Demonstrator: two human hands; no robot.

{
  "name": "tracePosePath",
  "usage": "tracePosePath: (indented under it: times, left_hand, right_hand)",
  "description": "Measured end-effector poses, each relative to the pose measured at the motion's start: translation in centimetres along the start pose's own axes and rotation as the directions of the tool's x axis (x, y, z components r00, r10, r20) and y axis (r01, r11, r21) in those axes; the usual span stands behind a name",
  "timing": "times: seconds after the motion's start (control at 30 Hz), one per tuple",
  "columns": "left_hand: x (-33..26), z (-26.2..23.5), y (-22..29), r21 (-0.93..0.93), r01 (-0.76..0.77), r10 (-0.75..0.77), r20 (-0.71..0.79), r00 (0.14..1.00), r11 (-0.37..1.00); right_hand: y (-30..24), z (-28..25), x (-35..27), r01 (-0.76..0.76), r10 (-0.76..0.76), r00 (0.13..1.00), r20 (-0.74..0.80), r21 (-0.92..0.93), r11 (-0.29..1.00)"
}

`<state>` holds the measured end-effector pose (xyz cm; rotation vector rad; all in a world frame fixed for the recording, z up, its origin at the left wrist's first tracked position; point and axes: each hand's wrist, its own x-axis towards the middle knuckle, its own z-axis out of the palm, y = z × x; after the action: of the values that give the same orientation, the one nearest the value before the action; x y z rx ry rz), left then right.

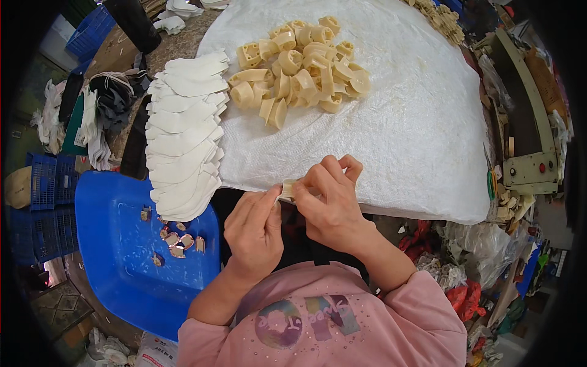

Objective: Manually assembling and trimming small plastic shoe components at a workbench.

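My left hand and my right hand meet at the near edge of the white-covered table, fingers pinched round a small cream shoe heel. Much of this heel is hidden by the fingers. Past my hands lies a loose pile of similar cream plastic shoe heels, curved, some showing hollow ends. Left of the pile, thin white cut pieces lie overlapped in a long fanned row, its near end hanging over a blue basin. Several patterned, covered heels sit in that basin.
A white woven sheet covers the table. Blue crates stand at the far left. On the right are a metal machine frame with buttons and a heap of plastic bags. A dark cylinder stands at the back left.
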<state>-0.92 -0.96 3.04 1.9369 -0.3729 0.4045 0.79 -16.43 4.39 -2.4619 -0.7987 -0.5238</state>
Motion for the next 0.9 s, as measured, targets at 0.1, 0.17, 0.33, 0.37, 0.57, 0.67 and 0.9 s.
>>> tracePosePath:
  times: [0.1, 0.17, 0.33, 0.37, 0.57, 0.67, 0.9]
  left_hand:
    - [0.3, -0.1, 0.3, 0.075, -0.042, 0.037, 0.06, 0.997, 0.996]
    - [0.2, -0.4, 0.1, 0.065, -0.005, -0.002, 0.106, 0.994, 0.998]
    - [-0.5, 0.0, -1.9, -0.456, 0.193, -0.176, 0.079, 0.981, 0.869]
    - [-0.4, 0.0, -1.9, -0.459, 0.19, -0.173, 0.079, 0.982, 0.868]
    - [0.3, -0.9, -2.2, -0.441, 0.097, -0.012, 0.191, 0.981, 0.892]
    - [0.1, -0.9, -1.8, -0.285, 0.012, 0.024, 0.123, 0.992, 0.958]
    - [1.0, 0.0, -0.8, 0.038, -0.188, 0.186, 0.055, 0.981, 0.981]
  right_hand:
    - [0.9, 0.4, -0.2, -0.016, 0.015, 1.0, 0.01, 0.063, 0.998]
    - [1.5, 1.1, -0.7, -0.035, 0.043, 0.998, -0.043, 0.155, 0.987]
    - [1.2, 0.7, -0.8, -0.067, 0.1, 0.994, -0.052, 0.438, 0.897]
    - [1.3, 0.8, -0.9, -0.067, 0.1, 0.994, -0.034, 0.535, 0.842]
    - [1.4, 0.6, -1.3, -0.081, 0.081, 0.996, 0.03, 0.658, 0.749]
    - [1.1, 0.8, -1.4, -0.102, 0.103, 0.994, 0.036, 0.644, 0.758]
    - [0.7, 1.2, -1.7, -0.117, 0.092, 0.993, 0.072, 0.577, 0.809]
